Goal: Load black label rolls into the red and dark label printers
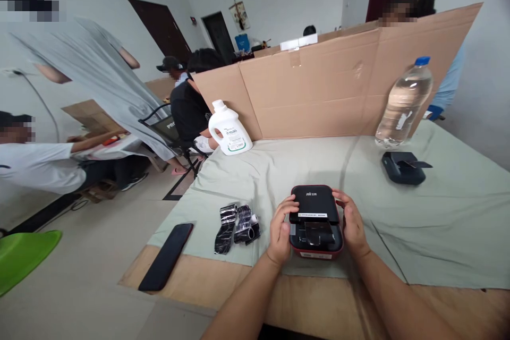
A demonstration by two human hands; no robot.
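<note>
Both my left hand [281, 231] and right hand [353, 223] grip the printer [316, 212] low centre, fingers seemingly curled around its sides.

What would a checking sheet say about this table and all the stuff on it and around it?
Surface: table under a pale green cloth, bare wood at the near edge.
Job's things: small black box-shaped device with a red base, lying flat between both hands.
Clutter: shiny black ribbon rolls; flat black phone at the table's edge; second black device; clear plastic water bottle with a blue cap; white plastic jug.
Grippers: left hand grips the device's left side; right hand grips its right side.
Cables: thin cable on the left wall.
Surroundings: brown cardboard screen behind the table; other people seated nearby; dark doors in the white walls.
</note>
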